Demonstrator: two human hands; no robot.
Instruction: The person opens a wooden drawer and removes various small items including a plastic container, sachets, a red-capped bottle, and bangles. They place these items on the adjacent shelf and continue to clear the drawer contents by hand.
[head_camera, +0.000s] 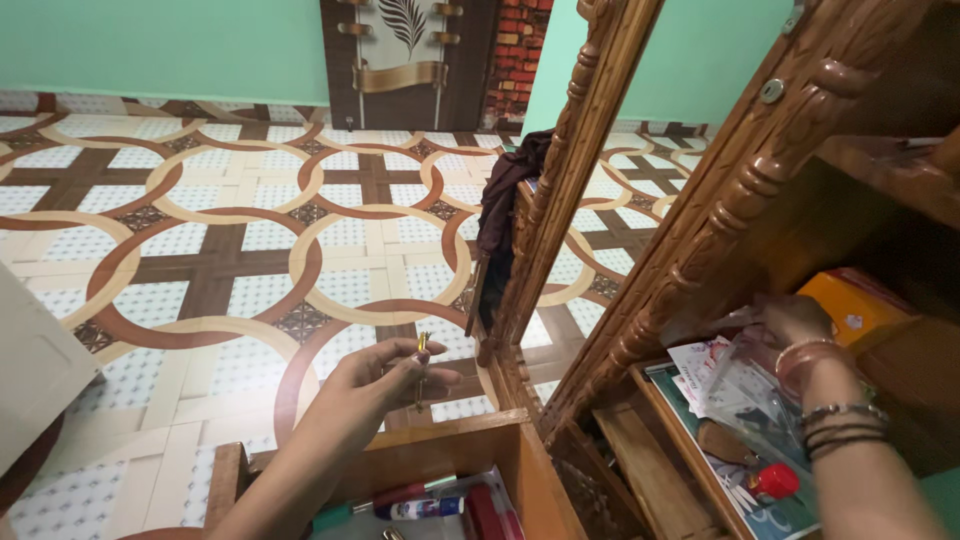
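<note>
Fingers (425, 372) around thin gold stick (423, 350)

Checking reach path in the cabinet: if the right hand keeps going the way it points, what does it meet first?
The right hand points into the carved wooden cabinet, fingers at a clear plastic bag. Straight on it would likely meet the orange box beside it, then the shelf's dark back. Depth there is unclear.

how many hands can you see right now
2. The left hand is raised over the open wooden drawer, pinching a small thin gold-tipped object. The right hand reaches into the cabinet shelf among papers.
</note>
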